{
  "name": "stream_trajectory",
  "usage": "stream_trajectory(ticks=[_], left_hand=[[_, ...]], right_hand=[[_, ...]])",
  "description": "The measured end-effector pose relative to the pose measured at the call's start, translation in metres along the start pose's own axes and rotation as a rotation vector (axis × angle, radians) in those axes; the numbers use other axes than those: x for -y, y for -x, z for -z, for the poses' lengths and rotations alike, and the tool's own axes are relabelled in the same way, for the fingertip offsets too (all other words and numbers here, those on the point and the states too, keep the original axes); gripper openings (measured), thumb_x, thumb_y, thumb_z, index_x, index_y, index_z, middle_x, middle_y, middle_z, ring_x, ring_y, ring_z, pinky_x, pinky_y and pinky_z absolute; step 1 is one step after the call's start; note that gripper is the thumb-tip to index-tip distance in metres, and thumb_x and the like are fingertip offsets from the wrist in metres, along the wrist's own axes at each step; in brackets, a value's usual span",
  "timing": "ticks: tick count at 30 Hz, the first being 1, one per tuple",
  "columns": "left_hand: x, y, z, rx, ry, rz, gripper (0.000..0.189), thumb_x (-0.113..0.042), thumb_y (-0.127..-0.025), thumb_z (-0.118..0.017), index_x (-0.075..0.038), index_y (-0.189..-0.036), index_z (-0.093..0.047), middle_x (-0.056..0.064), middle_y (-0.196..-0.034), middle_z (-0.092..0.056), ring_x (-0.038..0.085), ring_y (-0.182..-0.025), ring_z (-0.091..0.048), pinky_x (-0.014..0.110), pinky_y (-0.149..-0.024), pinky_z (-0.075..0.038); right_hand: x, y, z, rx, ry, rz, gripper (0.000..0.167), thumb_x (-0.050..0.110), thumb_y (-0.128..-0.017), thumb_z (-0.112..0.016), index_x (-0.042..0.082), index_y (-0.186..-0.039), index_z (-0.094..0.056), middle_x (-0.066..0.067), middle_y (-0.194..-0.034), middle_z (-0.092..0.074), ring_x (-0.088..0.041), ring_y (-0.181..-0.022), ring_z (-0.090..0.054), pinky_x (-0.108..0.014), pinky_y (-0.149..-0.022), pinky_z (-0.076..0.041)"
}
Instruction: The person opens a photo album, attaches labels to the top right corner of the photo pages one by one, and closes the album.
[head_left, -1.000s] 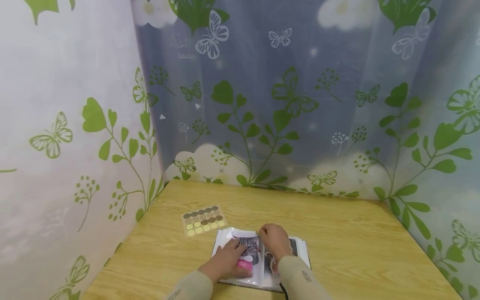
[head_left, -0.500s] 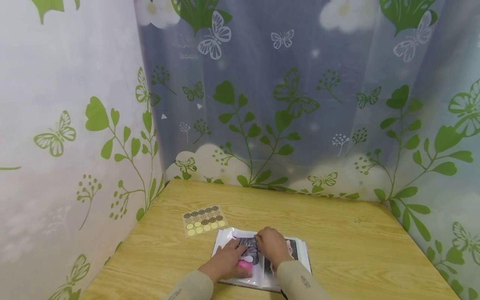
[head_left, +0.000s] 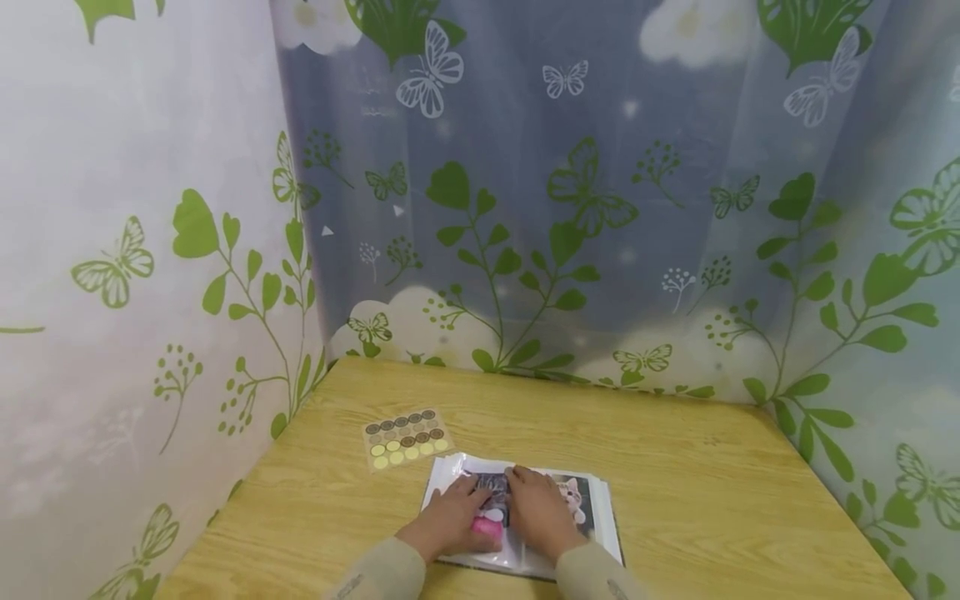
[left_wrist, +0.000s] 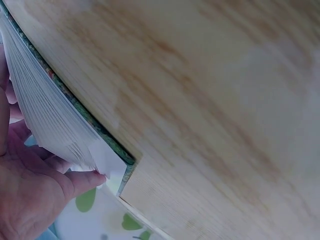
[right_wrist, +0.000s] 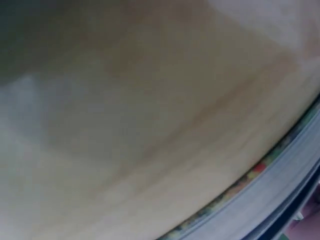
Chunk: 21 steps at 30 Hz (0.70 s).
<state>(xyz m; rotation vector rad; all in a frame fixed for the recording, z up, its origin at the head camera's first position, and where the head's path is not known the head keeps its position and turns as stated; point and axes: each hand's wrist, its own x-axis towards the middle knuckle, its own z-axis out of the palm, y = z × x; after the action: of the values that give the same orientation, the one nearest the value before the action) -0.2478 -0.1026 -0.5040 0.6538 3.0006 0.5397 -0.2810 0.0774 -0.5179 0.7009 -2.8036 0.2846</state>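
Two sleeves [head_left: 386, 571] run off the bottom edge of the head view. The left hand [head_left: 453, 517] lies unclenched on the left page of an open album [head_left: 608, 517], its thumb by the page edges in the left wrist view, where the remaining fingers are partly hidden. The right hand [head_left: 543, 510] rests over the album's middle, fingertips at the left photo [head_left: 491, 490]; its thumb is out of sight, so I cannot tell whether it pinches anything. Both hands cover parts of that photo, leaving grey stripes and a pink patch. The right photo [head_left: 576, 498], partly covered, shows a cat. The right wrist view is blurred, catching little beyond the album's edge. Just beyond the album, a sheet [head_left: 405, 439] of round stickers lies on the worktop [head_left: 675, 450], the print on them too small to read.
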Motion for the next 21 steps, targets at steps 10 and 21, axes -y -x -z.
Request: stream_trajectory(ticks=[10,21], left_hand=[[-0.001,0.002,0.006,-0.009,-0.016,-0.018,0.081,-0.052,-0.077,-0.079,-0.006,-0.139,-0.054,0.022,-0.147,-0.044,0.039,-0.138,-0.038,0.069,-0.104,-0.034],[0.001,0.001,0.002,0.012,-0.005,-0.002,0.084,-0.056,-0.076,-0.078,-0.009,-0.141,-0.053,0.021,-0.149,-0.043,0.039,-0.139,-0.037,0.067,-0.106,-0.032]], right_hand=[[0.008,0.006,0.004,0.026,-0.072,-0.050,0.046,0.025,-0.101,-0.053,-0.001,-0.139,-0.053,-0.019,-0.140,-0.053,-0.039,-0.128,-0.050,-0.064,-0.107,-0.033],[0.004,-0.013,-0.004,-0.057,-0.015,0.018,0.031,0.018,-0.097,-0.058,-0.005,-0.116,-0.064,-0.020,-0.116,-0.060,-0.037,-0.108,-0.060,-0.051,-0.094,-0.049]])
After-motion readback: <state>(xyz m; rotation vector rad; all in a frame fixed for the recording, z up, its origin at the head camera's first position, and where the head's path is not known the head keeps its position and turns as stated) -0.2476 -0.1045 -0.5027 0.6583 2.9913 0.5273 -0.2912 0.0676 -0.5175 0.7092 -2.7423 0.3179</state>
